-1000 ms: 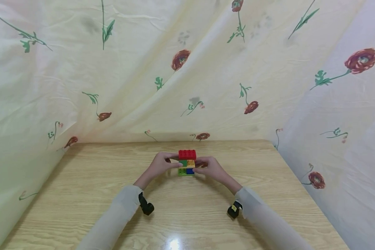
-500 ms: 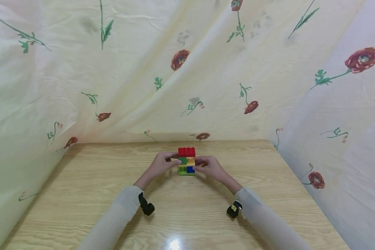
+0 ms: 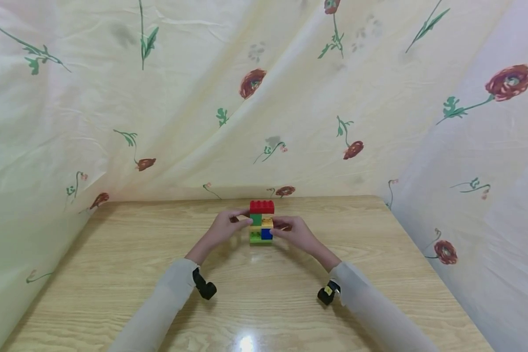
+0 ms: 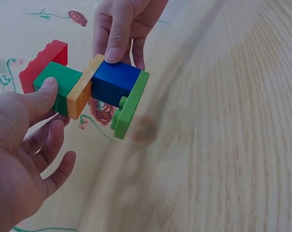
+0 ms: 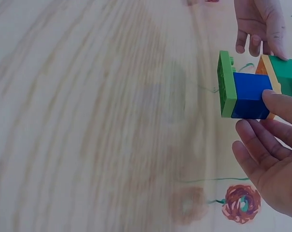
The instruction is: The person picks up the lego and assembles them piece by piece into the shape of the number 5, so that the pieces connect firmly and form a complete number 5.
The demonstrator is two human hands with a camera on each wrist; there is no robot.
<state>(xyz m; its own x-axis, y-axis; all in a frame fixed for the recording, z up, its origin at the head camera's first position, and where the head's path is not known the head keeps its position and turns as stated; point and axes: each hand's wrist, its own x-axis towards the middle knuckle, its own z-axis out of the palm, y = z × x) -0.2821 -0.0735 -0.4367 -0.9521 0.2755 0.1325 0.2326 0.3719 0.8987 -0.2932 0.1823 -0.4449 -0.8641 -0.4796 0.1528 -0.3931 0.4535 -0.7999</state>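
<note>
Both hands hold one stack of toy building blocks. A red block [image 3: 261, 207] is on top, with a green block [image 4: 59, 86] under its left part. Below comes an orange plate [image 4: 83, 92], then a blue block [image 5: 252, 94] on the right side. A light green plate [image 5: 226, 87] forms the base. My left hand [image 3: 223, 227] pinches the green block, thumb on its front face. My right hand [image 3: 300, 233] pinches the blue block, thumb on its front. The backs of the blocks and some fingertips behind them are hidden. Whether the base touches the table cannot be told.
The light wooden table [image 3: 259, 303] extends around the forearms. A pale cloth [image 3: 180, 98] printed with red flowers hangs behind it and at both sides. Dark wrist cameras [image 3: 207, 290] are strapped at the sleeve cuffs.
The stack has risen slightly in the head view and tipped, so its front faces show more and its studded tops less. Both hands have shifted up slightly with it, keeping their hold.
</note>
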